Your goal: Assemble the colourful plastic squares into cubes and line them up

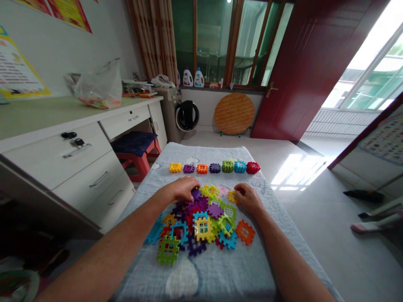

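Observation:
A loose pile of flat, notched plastic pieces in several colours lies on the cloth-covered table (233, 272). My left hand (185, 188) is at the pile's back left, its fingers closed on a purple piece (195, 194). At the back right, my right hand (247, 196) has its thumb and fingers closed on a yellow piece (232, 196). A yellow window piece (203, 228) lies on top near the pile's middle. An orange piece (245, 232) sits at the right edge and a green one (168, 251) at the front left.
Behind the pile stands a row of several assembled blocks, from a yellow block (175, 167) at left to a red block (253, 167) at right. A white desk (78, 121) and a stool (135, 147) are on the left. A red door (302, 71) stands beyond the table.

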Action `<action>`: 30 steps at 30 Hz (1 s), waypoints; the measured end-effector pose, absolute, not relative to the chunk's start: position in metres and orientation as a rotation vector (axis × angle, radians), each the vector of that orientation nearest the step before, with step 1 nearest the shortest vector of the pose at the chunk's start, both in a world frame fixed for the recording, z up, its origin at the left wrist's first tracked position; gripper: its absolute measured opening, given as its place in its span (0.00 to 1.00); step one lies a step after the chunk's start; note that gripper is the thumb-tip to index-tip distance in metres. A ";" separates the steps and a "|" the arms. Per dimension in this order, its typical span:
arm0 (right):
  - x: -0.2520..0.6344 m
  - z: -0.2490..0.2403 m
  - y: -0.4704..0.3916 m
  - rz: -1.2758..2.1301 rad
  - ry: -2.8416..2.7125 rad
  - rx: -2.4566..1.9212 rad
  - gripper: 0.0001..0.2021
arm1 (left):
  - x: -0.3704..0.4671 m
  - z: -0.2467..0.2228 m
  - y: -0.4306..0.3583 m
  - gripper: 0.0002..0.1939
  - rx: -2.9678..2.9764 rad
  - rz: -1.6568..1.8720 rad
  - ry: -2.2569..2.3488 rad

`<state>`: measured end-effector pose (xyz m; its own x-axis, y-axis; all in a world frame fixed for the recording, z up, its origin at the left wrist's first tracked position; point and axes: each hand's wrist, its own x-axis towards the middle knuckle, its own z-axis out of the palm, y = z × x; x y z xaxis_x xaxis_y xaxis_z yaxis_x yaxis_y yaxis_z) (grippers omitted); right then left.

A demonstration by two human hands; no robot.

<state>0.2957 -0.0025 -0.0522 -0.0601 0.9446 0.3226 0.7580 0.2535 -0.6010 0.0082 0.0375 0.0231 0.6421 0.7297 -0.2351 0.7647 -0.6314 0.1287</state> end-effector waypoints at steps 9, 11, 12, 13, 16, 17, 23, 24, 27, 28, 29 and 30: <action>0.295 -0.052 -0.003 0.351 -1.879 -1.539 0.08 | 0.024 0.040 0.067 0.24 2.714 0.009 1.280; 0.295 -0.052 -0.004 0.356 -1.871 -1.542 0.07 | 0.035 0.041 0.084 0.24 2.670 0.151 1.358; 0.295 -0.052 -0.004 0.358 -1.867 -1.543 0.07 | 0.042 0.040 0.094 0.25 2.650 0.184 1.403; 0.295 -0.051 -0.004 0.360 -1.865 -1.543 0.07 | 0.049 0.037 0.102 0.25 2.642 0.195 1.433; 0.294 -0.050 -0.004 0.368 -1.863 -1.548 0.06 | 0.072 0.028 0.125 0.27 2.640 0.175 1.462; 0.294 -0.050 -0.004 0.372 -1.859 -1.553 0.06 | 0.079 0.025 0.131 0.27 2.641 0.161 1.461; 0.293 -0.051 -0.004 0.373 -1.831 -1.553 0.06 | 0.108 0.020 0.151 0.24 2.616 0.044 1.508; 0.292 -0.050 -0.004 0.371 -1.829 -1.552 0.06 | 0.111 0.020 0.153 0.23 2.611 0.017 1.521; 0.292 -0.050 -0.004 0.370 -1.824 -1.557 0.06 | 0.116 0.018 0.158 0.22 2.594 -0.076 1.553; 0.292 -0.050 -0.004 0.373 -1.825 -1.559 0.06 | 0.116 0.017 0.160 0.21 2.588 -0.106 1.561; 0.292 -0.050 -0.004 0.375 -1.826 -1.561 0.06 | 0.117 0.016 0.161 0.21 2.582 -0.133 1.565; 0.292 -0.049 -0.004 0.377 -1.827 -1.561 0.06 | 0.117 0.015 0.162 0.22 2.577 -0.155 1.566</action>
